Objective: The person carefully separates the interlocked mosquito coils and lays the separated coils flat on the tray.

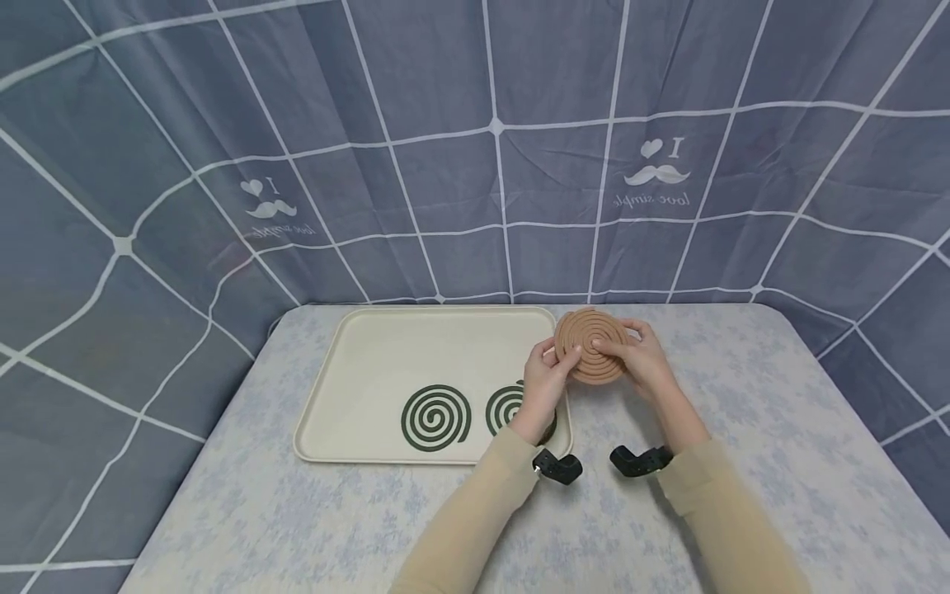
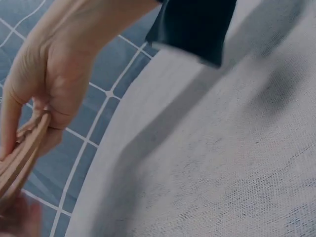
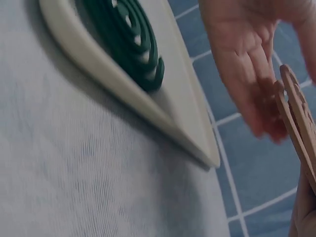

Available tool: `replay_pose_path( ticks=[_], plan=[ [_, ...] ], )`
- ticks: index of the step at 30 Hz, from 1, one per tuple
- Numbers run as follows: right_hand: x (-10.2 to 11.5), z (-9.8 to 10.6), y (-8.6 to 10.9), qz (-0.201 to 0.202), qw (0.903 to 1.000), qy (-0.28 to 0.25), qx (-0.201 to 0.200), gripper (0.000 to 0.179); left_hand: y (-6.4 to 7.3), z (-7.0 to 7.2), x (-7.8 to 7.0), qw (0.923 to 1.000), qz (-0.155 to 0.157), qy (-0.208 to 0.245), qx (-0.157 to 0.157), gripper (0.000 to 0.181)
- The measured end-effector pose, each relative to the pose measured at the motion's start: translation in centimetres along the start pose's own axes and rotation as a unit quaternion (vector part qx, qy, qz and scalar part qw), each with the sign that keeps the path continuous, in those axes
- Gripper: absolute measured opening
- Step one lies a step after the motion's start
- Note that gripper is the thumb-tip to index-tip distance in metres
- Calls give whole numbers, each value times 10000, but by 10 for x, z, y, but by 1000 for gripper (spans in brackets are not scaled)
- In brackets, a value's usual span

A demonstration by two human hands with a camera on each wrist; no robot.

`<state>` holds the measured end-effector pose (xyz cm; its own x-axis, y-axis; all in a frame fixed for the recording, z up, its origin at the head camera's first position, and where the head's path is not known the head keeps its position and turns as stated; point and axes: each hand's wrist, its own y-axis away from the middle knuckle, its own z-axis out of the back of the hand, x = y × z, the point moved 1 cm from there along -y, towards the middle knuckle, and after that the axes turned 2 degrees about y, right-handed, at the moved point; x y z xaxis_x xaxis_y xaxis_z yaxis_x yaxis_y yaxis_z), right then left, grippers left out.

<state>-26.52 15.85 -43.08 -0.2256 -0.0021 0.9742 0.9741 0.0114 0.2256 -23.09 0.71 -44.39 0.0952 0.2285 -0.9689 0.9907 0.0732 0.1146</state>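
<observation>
A brown mosquito coil (image 1: 586, 351), whose edge shows layers lying close together in the right wrist view, is held up at the tray's right end. My left hand (image 1: 545, 379) holds its left edge, with the thumb on the front face. On the other side my right hand (image 1: 647, 359) grips the coil, its thumb reaching toward the centre. Two dark green mosquito coils lie flat on the cream tray (image 1: 386, 346): one green coil (image 1: 436, 418) in plain sight, the other green coil (image 1: 500, 406) partly hidden under my left wrist.
The tray's raised rim (image 1: 349, 460) runs along the left and middle of the table. A pale, blue-patterned cloth (image 1: 742, 396) covers the table. Behind hangs a blue-grey curtain (image 1: 557, 181) with white lines. Each wrist wears a black camera (image 1: 558, 467).
</observation>
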Motion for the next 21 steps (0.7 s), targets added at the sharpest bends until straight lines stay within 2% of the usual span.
replay_pose_path(
  ticks=[4, 7, 11, 16, 19, 21],
  plan=[
    [5, -11, 12, 78, 9996, 13, 273, 79, 2, 13, -2, 9997, 39, 209, 94, 39],
    [8, -17, 20, 78, 9984, 54, 559, 76, 6, 27, -5, 9995, -29, 182, 238, 33],
    [9, -23, 31, 76, 9939, -34, 1097, 74, 15, 48, -15, 9974, -170, -238, 663, 36],
    [12, -32, 47, 116, 9844, -280, 1733, 69, 27, 75, -30, 9890, -249, -786, 1232, 37],
    [12, -39, 58, 157, 9813, -400, 1877, 64, 33, 87, -38, 9864, -242, -915, 1343, 35],
    [12, -46, 64, 212, 9818, -504, 1818, 62, 37, 90, -41, 9868, -297, -984, 1255, 36]
  ],
)
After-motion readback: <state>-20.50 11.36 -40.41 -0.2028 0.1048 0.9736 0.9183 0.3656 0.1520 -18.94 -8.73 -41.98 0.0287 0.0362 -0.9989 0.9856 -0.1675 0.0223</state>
